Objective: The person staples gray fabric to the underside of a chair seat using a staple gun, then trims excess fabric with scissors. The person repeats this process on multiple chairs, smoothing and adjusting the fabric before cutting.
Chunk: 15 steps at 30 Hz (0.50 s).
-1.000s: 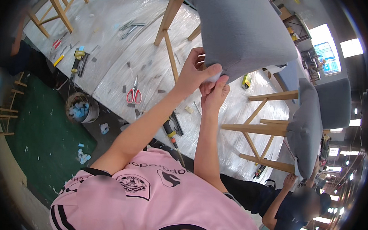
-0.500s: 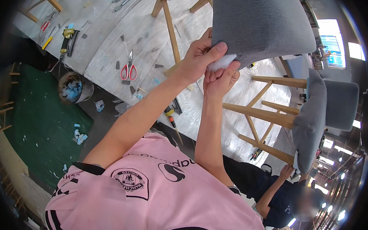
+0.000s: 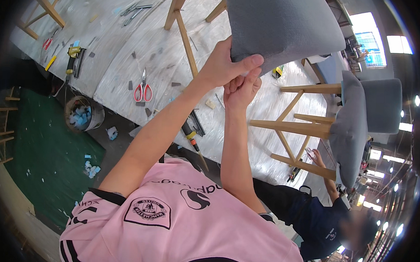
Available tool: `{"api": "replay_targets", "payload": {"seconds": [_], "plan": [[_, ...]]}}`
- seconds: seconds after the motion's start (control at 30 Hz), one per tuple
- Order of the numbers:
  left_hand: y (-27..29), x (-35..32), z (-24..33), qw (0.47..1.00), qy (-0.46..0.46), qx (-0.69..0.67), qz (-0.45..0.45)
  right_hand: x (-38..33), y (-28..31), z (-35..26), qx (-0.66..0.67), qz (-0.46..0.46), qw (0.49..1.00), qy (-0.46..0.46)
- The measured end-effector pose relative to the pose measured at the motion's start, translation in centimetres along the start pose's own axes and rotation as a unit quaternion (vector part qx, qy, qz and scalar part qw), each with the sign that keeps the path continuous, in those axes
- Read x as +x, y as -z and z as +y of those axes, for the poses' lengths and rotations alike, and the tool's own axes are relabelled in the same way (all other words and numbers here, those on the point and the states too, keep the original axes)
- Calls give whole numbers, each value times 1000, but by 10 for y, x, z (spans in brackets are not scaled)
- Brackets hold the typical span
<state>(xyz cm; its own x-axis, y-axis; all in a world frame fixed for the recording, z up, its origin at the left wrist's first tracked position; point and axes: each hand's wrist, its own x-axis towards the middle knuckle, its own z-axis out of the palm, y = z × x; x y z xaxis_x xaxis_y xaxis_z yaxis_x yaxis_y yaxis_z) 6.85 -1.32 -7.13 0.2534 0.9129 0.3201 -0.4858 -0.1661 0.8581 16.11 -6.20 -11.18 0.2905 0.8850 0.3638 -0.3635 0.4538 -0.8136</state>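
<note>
Fingers of the left hand [image 3: 223, 65] wrap behind the lower corner of a grey padded chair [image 3: 282, 29], thumb pressed on its front. Fingers of the right hand [image 3: 241, 92] are pinched together at that corner; whether anything is between them is hidden. The chair is at top centre, over a plastic-covered surface [image 3: 116, 77] bearing red-handled scissors [image 3: 143, 85]. Another grey chair [image 3: 353, 123] is to the right.

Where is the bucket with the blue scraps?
In the head view, the bucket is at the left, between the edge of the plastic-covered table and the green floor.
</note>
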Motion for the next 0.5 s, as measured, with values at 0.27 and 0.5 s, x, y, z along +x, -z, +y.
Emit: {"api": "replay_targets", "payload": {"seconds": [0.27,0.5], "plan": [[-1,0,-3,999,-7,15,50,0,-7,-3,-18,36,999,-28],[-3,0,-1,999,-1,21,30,2,1,-4,-33,0,999,-4]]}}
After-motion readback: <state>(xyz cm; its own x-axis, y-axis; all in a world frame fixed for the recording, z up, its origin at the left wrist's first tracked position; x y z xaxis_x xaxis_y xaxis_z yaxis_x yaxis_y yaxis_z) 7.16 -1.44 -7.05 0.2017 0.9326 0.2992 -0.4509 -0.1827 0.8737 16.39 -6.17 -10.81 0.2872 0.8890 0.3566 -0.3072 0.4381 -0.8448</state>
